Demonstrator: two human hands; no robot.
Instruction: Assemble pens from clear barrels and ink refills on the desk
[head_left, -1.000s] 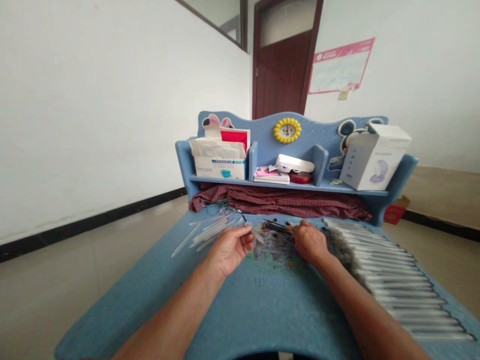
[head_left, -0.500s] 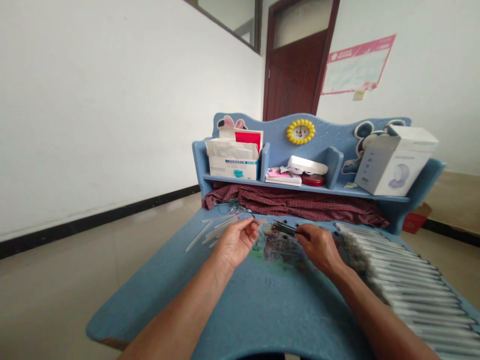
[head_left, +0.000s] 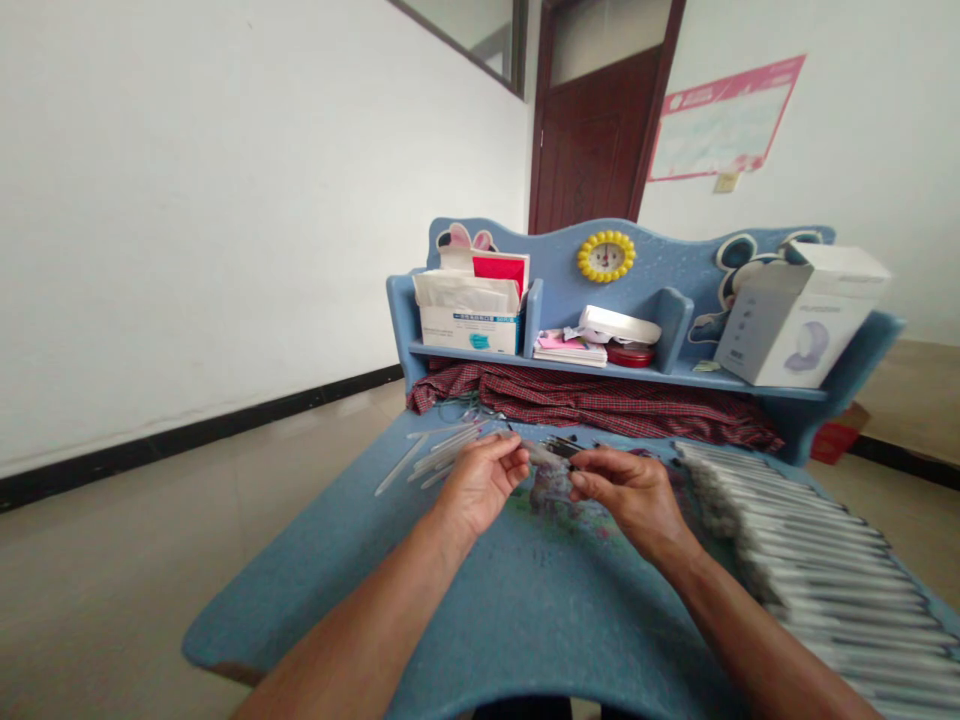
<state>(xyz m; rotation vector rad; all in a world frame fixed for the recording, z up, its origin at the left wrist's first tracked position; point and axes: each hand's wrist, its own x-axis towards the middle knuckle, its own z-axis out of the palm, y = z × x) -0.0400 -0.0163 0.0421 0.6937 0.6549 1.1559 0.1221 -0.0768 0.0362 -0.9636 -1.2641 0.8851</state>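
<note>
Left hand (head_left: 484, 482): grip clamped on clear tube (head_left: 535, 454), over worktop (head_left: 525, 620), pointing toward right hand (head_left: 634, 497). Right grip near dark rods (head_left: 564, 447); cannot tell if clamped. Best: light pinch, tube steady, fingertips aligned.

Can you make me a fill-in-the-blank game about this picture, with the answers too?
1. The flower-shaped clock has ____ petals.
2. The loose pale sticks lie nearer the person's ____ hand.
3. The desk is coloured ____.

Missing words: yellow; left; blue.
</note>
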